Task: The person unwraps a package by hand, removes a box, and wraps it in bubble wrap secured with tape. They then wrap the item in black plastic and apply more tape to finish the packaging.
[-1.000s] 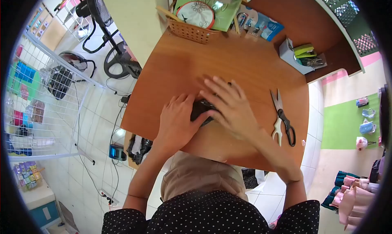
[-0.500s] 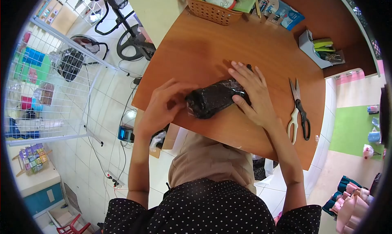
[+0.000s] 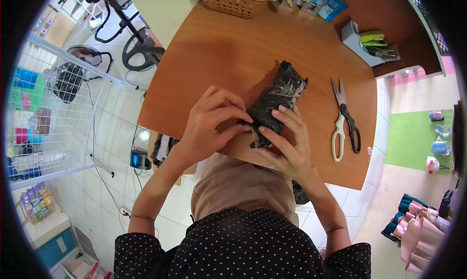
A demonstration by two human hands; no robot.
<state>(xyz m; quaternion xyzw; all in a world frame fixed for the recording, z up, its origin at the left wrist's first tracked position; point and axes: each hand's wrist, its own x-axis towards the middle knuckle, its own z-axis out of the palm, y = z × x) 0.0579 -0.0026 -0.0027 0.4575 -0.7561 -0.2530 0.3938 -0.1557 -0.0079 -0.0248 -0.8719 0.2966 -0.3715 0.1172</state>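
Note:
A package wrapped in black plastic [image 3: 272, 101] stands slantwise over the table's front edge, its far end pointing up and right. Glossy, crinkled clear film shows on its far part. My left hand [image 3: 211, 125] pinches the wrapping at the near left corner between thumb and fingertips. On the near right side, my right hand [image 3: 292, 147] grips the package with its thumb on top and its fingers along the side. To the right lie scissors [image 3: 343, 111] with one white and one black handle, blades apart.
The brown table [image 3: 209, 60] has a curved left edge. An orange basket [image 3: 233, 4] and a blue-white packet [image 3: 321, 4] stand at the back. A grey box [image 3: 357, 45] with a green stapler sits at the far right. A white wire rack [image 3: 53, 118] is on the left.
The package has turned so its far end points further away, and its near end has come to the table's front edge. Both hands have moved to that near end. The camera view has shifted slightly.

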